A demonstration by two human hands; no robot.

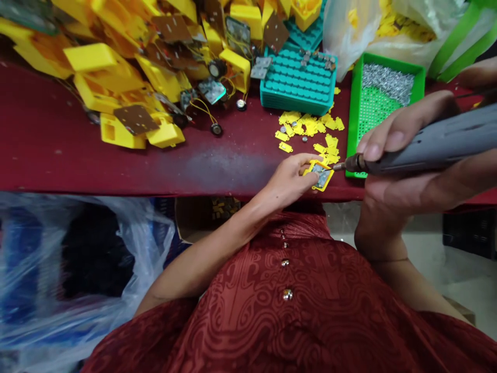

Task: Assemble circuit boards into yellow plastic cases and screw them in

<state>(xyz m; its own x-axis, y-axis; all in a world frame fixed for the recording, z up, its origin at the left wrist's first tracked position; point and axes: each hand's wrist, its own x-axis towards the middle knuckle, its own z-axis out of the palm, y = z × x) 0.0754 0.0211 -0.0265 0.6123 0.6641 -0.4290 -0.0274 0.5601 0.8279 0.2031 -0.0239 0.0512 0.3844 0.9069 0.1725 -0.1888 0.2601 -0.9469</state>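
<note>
My left hand (292,178) pinches a small yellow plastic housing (326,182) near the table's front edge. A grey-green circuit board (320,175) sits inside that housing. Wrapped in my right hand (404,150) is a grey electric screwdriver (435,140), lying nearly level. Its bit (338,167) points left and meets the right side of the housing; whether a screw is at the tip is too small to tell. Just behind my left hand lie loose yellow plastic tabs (306,124) and a few small round metal pieces.
A green basket (349,119) holding many silver screws (388,83) stands right of the tabs. Stacked teal trays (297,77) are behind them. Yellow housings (104,72) with wired parts pile up at the back left. Plastic bags (351,36) fill the back right.
</note>
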